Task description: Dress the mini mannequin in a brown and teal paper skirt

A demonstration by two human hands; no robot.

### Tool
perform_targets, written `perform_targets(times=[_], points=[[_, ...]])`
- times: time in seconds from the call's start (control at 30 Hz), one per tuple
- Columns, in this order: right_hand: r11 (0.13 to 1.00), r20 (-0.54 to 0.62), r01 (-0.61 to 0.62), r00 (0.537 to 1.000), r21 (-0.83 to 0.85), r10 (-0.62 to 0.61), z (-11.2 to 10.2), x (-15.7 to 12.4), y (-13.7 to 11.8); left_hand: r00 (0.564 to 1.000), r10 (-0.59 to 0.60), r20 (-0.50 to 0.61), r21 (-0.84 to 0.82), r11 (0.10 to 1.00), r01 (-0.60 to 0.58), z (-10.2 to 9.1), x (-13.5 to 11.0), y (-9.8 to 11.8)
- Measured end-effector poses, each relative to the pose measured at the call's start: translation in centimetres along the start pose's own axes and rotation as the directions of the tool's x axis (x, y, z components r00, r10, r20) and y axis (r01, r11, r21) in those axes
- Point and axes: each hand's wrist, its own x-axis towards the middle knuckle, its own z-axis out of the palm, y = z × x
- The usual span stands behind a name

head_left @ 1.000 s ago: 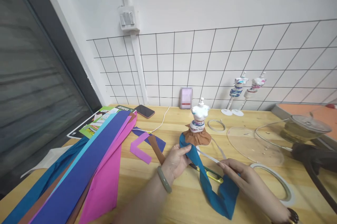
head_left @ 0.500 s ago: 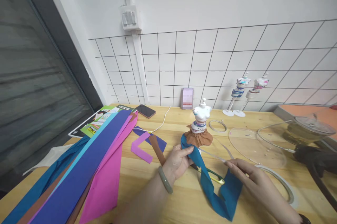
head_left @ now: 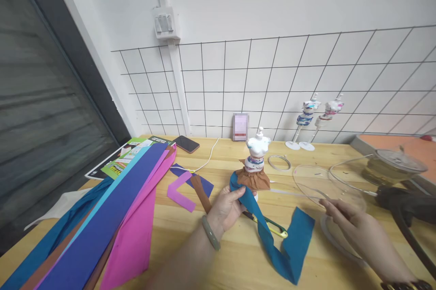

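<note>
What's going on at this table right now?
A person's left hand grips a teal fabric strip just below a small dress form wearing a gathered brown skirt. The right hand, out to the right, pinches a thin pale strip. A yellow-handled tool lies partly under the teal strip, and two similar forms stand farther back.
</note>
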Motion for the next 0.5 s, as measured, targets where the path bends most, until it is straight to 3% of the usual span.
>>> perform_targets(times=[0.17, 0.23, 0.33, 0.4, 0.5], points=[[0.984, -0.044, 0.008, 0.999, -0.177, -0.016, 0.2, 0.9, 0.3, 1.0, -0.008, -0.016, 0.018, 1.0, 0.008, 0.1, 0.0, 0.0], [0.976, -0.171, 0.081, 0.978, -0.202, -0.116, 0.1, -0.1, -1.3, 1.0, -0.002, -0.02, 0.004, 1.0, 0.002, 0.2, 0.0, 0.1], [0.953, -0.26, 0.301, 0.919, -0.023, -0.296, 0.2, -2.9, -5.3, 1.0, 0.001, -0.027, -0.01, 1.0, -0.001, 0.3, -0.1, 0.1], [0.903, -0.117, 0.393, 0.919, 0.172, -0.377, 0.8, -4.8, -8.3, 0.999, 0.001, -0.032, 0.0, 1.0, -0.001, 0.4, -0.1, 0.1], [0.881, 0.162, 0.265, 0.923, 0.392, -0.349, 2.3, -6.0, -11.7, 0.999, 0.014, -0.03, 0.026, 1.0, -0.014, 0.6, -0.2, 0.2]])
